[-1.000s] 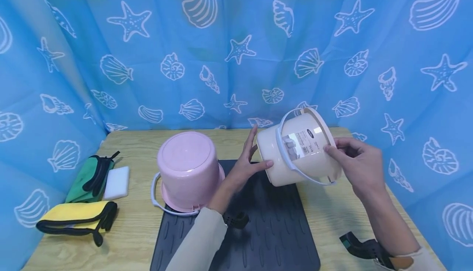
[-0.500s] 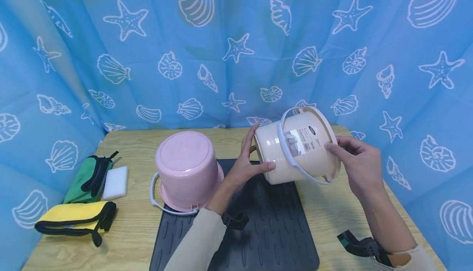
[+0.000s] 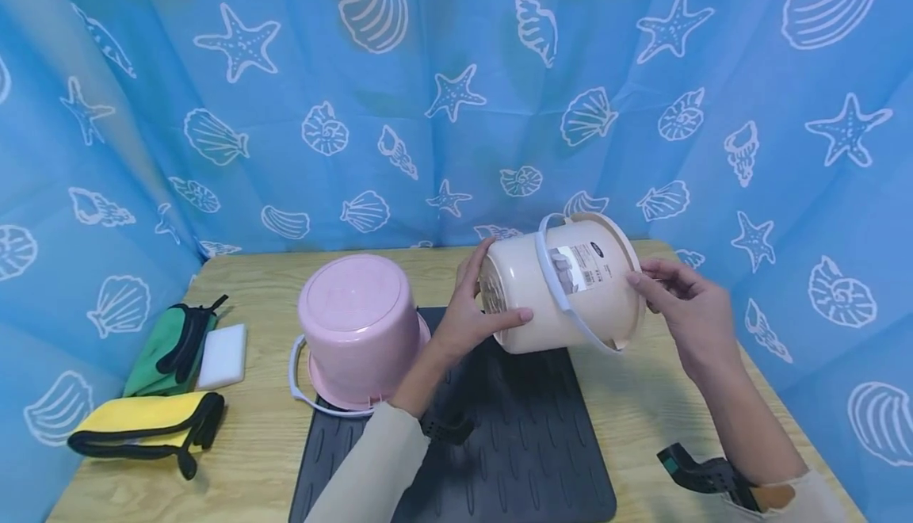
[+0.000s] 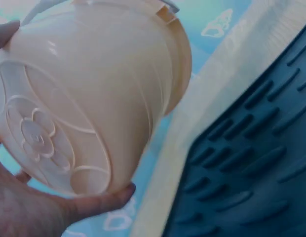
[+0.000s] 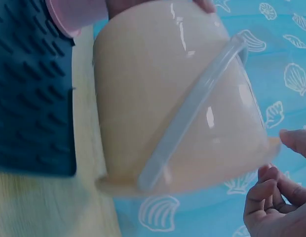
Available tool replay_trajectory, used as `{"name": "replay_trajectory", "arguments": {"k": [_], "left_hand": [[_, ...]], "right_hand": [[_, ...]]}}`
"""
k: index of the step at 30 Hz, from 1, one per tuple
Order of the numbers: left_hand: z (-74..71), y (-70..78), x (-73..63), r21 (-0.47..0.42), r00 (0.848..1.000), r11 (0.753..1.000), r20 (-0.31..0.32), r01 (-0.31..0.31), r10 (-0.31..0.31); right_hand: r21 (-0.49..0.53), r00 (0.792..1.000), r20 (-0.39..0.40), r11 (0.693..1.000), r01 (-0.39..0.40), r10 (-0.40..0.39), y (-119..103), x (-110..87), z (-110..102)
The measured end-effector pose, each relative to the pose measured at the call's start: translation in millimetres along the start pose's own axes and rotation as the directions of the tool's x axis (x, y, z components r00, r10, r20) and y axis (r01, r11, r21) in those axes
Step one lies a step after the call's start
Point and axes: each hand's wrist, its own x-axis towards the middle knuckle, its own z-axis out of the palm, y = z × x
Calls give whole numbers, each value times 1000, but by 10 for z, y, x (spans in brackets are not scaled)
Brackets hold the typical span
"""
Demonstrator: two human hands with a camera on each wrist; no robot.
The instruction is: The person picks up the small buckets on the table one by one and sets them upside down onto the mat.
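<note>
A cream bucket (image 3: 528,293) with a grey handle (image 3: 552,269) is held tilted on its side above the dark mat, base to the left and rim to the right. My left hand (image 3: 471,313) grips it at the base, thumb on the near side and fingers round the far side. At the rim my right hand (image 3: 688,309) pinches the edge between thumb and fingers. A flower pattern (image 4: 37,138) shows on the base in the left wrist view. Next to my left forearm, a pink bucket (image 3: 360,317) stands upside down on the mat.
The dark ribbed mat (image 3: 513,444) lies on a wooden table (image 3: 264,460). To the left are a green cloth (image 3: 160,353), a white sponge block (image 3: 223,355) and a yellow cloth (image 3: 146,424) with black edging. A blue shell-patterned curtain (image 3: 456,150) encloses the table.
The cream bucket has turned in my hands, so its patterned base now shows in the head view. Its label and handle have shifted slightly left. The pink bucket stays put.
</note>
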Motion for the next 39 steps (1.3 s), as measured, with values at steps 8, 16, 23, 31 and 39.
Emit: {"name": "replay_trajectory", "arguments": {"k": [8,16,23,31,39], "left_hand": [[-203,354,-93,203,995,978,-87,-39,57],[-343,663,-165,343,994,939,-102,-5,43],[-401,822,-202,420,997,907,-74,19,13],[-455,930,-213,497,998,867,-58,29,0],[-489,1039,-222,541,999,840,-45,37,-15]], "right_hand": [[-373,968,81,894,249,-236,-48,-187,-17],[-446,902,193,784,431,-386,-56,-427,48],[-470,820,334,672,572,-465,100,-647,107],[-422,785,430,670,611,-445,265,-857,232],[-414,769,498,670,616,-400,423,-1026,315]]}}
